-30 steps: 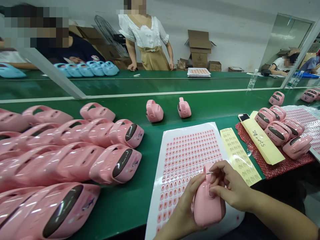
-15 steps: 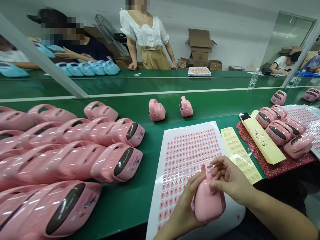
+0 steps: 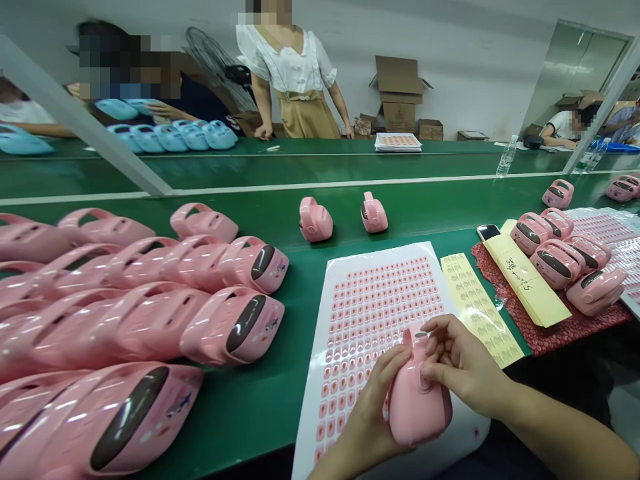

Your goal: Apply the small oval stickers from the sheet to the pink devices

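Clasping the pink case [image 3: 420, 410] near the surface's [image 3: 250, 420] front edge, the left hand [image 3: 367, 410] sensibly took the likely light, stiff, slick sides; the right hand's [image 3: 467, 370] grip was unclear.

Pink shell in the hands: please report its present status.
Left hand grips pink shell, handle uppermost. Right hand touching near handle. Sticker sheet underneath; yellow label strip beside sheet.
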`<state>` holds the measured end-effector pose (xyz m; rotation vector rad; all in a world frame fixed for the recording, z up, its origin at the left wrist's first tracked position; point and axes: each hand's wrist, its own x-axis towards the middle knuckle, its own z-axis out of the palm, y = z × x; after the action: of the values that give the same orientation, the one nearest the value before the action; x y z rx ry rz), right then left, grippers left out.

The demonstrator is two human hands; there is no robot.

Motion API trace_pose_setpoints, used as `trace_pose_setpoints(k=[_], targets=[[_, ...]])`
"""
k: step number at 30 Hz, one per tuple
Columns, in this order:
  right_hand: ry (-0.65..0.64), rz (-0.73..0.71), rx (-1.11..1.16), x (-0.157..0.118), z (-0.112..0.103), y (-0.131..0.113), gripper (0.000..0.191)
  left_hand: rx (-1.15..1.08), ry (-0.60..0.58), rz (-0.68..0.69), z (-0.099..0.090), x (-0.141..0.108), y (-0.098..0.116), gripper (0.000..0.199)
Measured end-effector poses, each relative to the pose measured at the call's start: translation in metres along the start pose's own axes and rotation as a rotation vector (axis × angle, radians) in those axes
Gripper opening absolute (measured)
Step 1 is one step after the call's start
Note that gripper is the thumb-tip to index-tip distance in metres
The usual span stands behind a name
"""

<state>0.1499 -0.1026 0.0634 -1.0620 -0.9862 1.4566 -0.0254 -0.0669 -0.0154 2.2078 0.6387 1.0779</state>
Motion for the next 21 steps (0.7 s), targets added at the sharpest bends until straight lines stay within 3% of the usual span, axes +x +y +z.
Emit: trace_pose_setpoints(k=[5, 13, 21], targets=[[-0.036, -0.012, -0.088, 0.0, -0.001, -0.007, 0.041, 0.004, -0.015, 0.0, 0.0, 0.0, 0.001, 0.088], [-0.021, -0.133, -0.44, -0.008, -0.002, -0.004, 0.043, 0.053, -0.009, 0.018, 0.004, -0.001, 0.005, 0.091], [0.092, -0.207, -0.474, -0.001, -0.01, 0.003, 0.041, 0.063, -0.044, 0.039, 0.0, 0.002, 0.005, 0.092]])
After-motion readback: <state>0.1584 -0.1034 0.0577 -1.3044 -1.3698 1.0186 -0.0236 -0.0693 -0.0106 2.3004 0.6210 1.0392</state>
